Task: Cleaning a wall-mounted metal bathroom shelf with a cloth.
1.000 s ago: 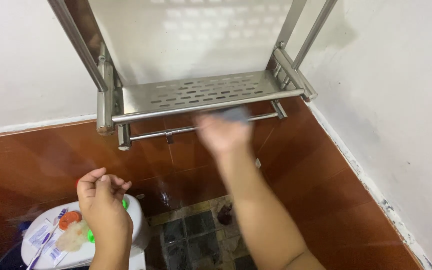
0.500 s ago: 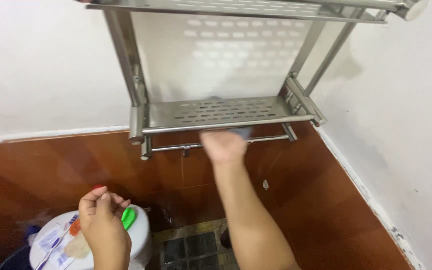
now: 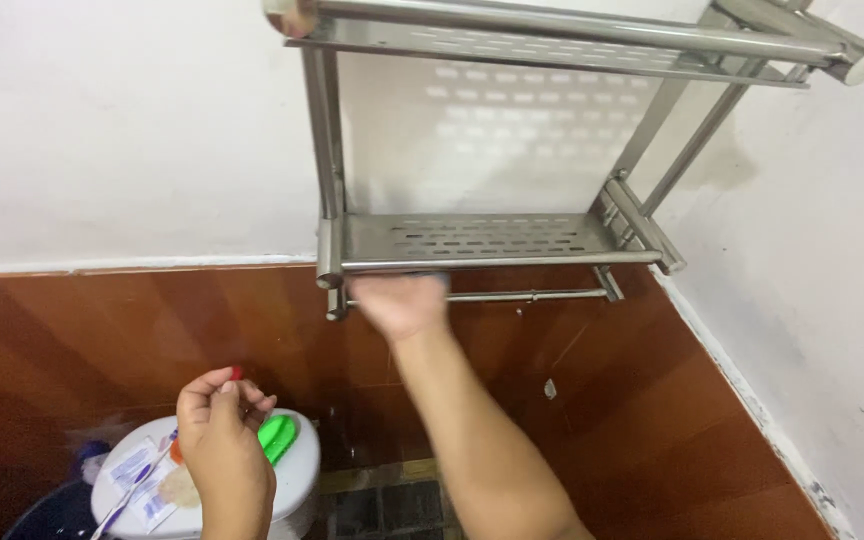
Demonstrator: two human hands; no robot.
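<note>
R hand [image 3: 399, 305] is up at the front rail of the lower shelf [image 3: 472, 238] of the steel wall rack; blurred, something dark just above the fingers, can't tell if they're closed on it. Looks like a wiping pass along the rail; next calls for steady contact w/ the edge. L hand [image 3: 220, 440] loosely curled, pinching a small red item [image 3: 236, 373]. Just below it, white container lid [image 3: 297, 480] w/ sachets [image 3: 142, 478] & a green thing [image 3: 277, 438] on top.
</note>
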